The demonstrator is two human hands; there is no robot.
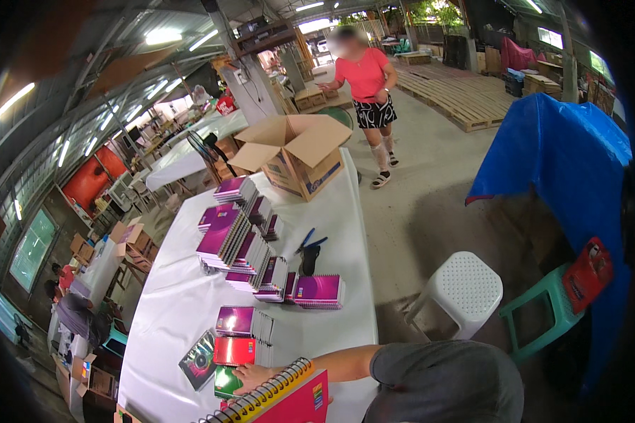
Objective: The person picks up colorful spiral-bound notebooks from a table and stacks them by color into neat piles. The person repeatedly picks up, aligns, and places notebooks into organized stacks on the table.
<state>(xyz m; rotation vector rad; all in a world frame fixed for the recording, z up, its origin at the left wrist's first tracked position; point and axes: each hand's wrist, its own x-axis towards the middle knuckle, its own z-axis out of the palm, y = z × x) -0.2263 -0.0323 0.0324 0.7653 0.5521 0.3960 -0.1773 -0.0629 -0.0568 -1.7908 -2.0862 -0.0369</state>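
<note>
Lower edge: a large spiral-bound notebook with a magenta cover and yellow wire binding (282, 398) lies tilted at the near end of the long table under a white cloth (176, 303); its lower part is cut off by the frame. A hand (255, 377) rests flat, fingers spread, on the upper corner of this notebook. Its bare forearm comes in from the right, joined to a person in a grey short-sleeved shirt (444, 384), of whom only a shoulder and back show. Whether this arm is the wearer's own cannot be told; no second hand is visible.

Just beyond the hand: a small red notebook (234, 350), a green one (227, 381) partly hidden under the hand, and one with a dark patterned cover (198, 360), lying side by side and touching.

Middle of the table: overlapping stacks of purple-covered spiral notebooks (240, 247); their number cannot be made out. Beside them, blue-handled scissors (309, 241) and a dark object too blurred to identify.

Far end: an open brown cardboard box (296, 151), flaps raised, contents hidden.

Right of the table: a white perforated plastic stool (462, 289), a green stool (550, 310) half hidden in shadow, and a blue tarpaulin (564, 148) covering something unseen.

Background: a person in a coral top (367, 77) standing near wooden pallets (458, 95).
</note>
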